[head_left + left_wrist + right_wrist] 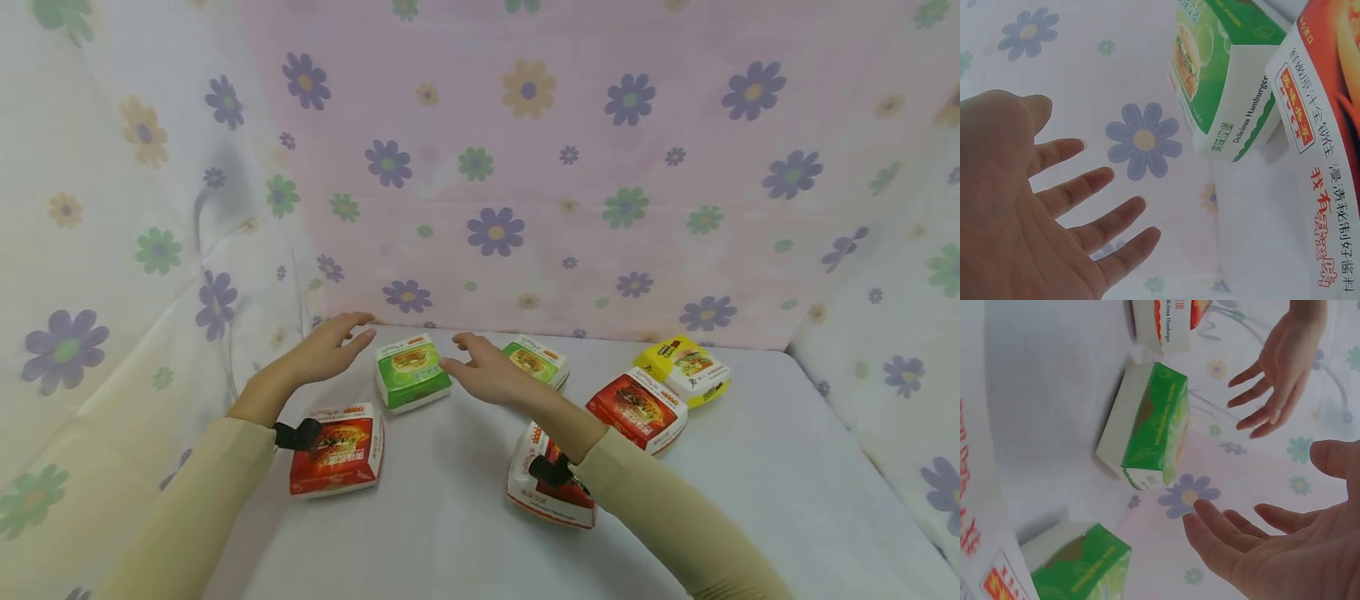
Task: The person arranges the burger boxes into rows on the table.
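Observation:
My left hand (330,346) hovers at the left of a green hamburger box (411,372), its fingers loosely extended and apart. On the other side of that box is my right hand (486,371), also raised with relaxed fingers. Neither hand holds anything. The left wrist view shows the spread fingers of the left hand (1066,206) well away from the green box (1235,94). In the right wrist view both hands face each other, with the right hand (1285,544) nearest the camera and the green box (1147,425) beyond its fingertips.
A red hamburger box (337,450) sits below my left wrist. To the right are a second green box (538,358), a red box (637,408), a yellow box (684,367) and a red-and-white box (551,504) partly behind my right forearm. Flowered cloth (495,167) walls the white table.

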The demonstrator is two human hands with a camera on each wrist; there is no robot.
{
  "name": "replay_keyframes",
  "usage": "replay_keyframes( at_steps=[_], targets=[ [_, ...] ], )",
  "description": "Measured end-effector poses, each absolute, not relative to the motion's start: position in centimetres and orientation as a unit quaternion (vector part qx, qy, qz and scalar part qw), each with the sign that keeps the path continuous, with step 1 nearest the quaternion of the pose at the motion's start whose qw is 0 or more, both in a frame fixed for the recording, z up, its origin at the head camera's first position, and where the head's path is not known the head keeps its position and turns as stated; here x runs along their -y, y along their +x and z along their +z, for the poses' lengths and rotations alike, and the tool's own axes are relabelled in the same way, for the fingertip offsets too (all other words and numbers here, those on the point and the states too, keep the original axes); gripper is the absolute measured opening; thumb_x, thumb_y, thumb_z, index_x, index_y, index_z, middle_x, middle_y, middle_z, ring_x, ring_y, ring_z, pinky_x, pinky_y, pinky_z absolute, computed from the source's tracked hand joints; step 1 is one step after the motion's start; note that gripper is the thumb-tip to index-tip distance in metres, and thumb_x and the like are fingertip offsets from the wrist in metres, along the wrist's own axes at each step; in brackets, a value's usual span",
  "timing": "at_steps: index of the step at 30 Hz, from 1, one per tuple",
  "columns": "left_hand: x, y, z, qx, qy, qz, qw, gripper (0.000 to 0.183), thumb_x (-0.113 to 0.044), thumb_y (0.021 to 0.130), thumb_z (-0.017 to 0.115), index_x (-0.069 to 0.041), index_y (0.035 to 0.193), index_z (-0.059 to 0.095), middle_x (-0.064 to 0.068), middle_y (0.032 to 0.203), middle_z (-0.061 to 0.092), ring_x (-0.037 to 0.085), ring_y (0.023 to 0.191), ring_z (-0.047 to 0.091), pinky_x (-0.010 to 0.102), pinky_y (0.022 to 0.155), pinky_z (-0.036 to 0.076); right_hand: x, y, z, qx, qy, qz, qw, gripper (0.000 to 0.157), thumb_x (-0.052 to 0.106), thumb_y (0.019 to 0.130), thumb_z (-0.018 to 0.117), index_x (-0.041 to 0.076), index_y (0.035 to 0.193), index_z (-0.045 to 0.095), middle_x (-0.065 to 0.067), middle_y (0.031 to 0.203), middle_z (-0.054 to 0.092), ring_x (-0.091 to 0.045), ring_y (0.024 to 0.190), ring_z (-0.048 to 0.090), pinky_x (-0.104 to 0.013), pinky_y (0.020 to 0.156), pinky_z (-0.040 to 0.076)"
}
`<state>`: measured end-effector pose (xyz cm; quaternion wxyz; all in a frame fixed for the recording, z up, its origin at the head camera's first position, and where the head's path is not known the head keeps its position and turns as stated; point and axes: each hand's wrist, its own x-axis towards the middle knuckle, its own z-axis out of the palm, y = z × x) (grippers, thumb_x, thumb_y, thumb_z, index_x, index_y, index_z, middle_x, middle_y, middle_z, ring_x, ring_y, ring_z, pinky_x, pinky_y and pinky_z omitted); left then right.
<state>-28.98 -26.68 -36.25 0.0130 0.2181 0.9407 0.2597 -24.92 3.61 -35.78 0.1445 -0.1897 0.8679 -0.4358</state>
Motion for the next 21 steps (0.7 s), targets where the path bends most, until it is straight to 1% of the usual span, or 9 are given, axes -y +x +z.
replay_keyframes(
  at_steps=[6,11,16,19,21],
  targets=[
    [26.8,-29.4,-36.3,-0.943,0.206,0.260,0.020,0.051,-0.028,0.111,0.045,0.005,0.149,0.043,0.032,0.147,0.048,0.052,0.123,0.053,0.065,0.102,0.045,-2.2,-25.9,-36.8,-0.867,-0.164,-0.441,0.164,0.065,0.041,0.106,0.051,0.006,0.158,0.032,-0.017,0.162,0.033,-0.035,0.144,0.039,-0.053,0.114,0.039],
    [26.8,-29.6,-36.6,-0.948,0.182,0.259,0.044,0.049,-0.028,0.110,0.046,0.005,0.147,0.045,0.034,0.143,0.050,0.054,0.122,0.055,0.063,0.099,0.048,-1.7,-26.6,-37.7,-0.863,-0.147,-0.449,0.181,0.066,0.042,0.106,0.051,0.005,0.158,0.031,-0.020,0.163,0.030,-0.037,0.148,0.034,-0.055,0.116,0.035],
    [27.0,-30.0,-36.9,-0.943,0.151,0.285,0.085,0.051,-0.032,0.110,0.047,0.000,0.149,0.044,0.032,0.145,0.050,0.055,0.132,0.046,0.066,0.103,0.043,-1.1,-27.2,-38.1,-0.849,-0.110,-0.471,0.213,0.070,0.042,0.106,0.051,0.005,0.160,0.025,-0.022,0.165,0.023,-0.040,0.150,0.027,-0.060,0.118,0.030],
    [27.1,-30.5,-36.9,-0.935,0.140,0.308,0.111,0.054,-0.036,0.110,0.046,-0.003,0.152,0.041,0.031,0.149,0.046,0.054,0.137,0.039,0.067,0.106,0.041,-0.8,-27.6,-38.4,-0.840,-0.094,-0.484,0.226,0.073,0.042,0.106,0.051,0.004,0.161,0.021,-0.021,0.166,0.019,-0.041,0.148,0.031,-0.059,0.116,0.032],
    [27.2,-31.0,-37.1,-0.928,0.138,0.323,0.127,0.056,-0.038,0.110,0.046,-0.005,0.154,0.039,0.031,0.152,0.042,0.053,0.140,0.036,0.068,0.107,0.039,-0.6,-27.8,-38.6,-0.834,-0.086,-0.494,0.230,0.075,0.042,0.106,0.051,0.004,0.162,0.018,-0.021,0.167,0.018,-0.040,0.146,0.034,-0.056,0.114,0.037]
  ],
)
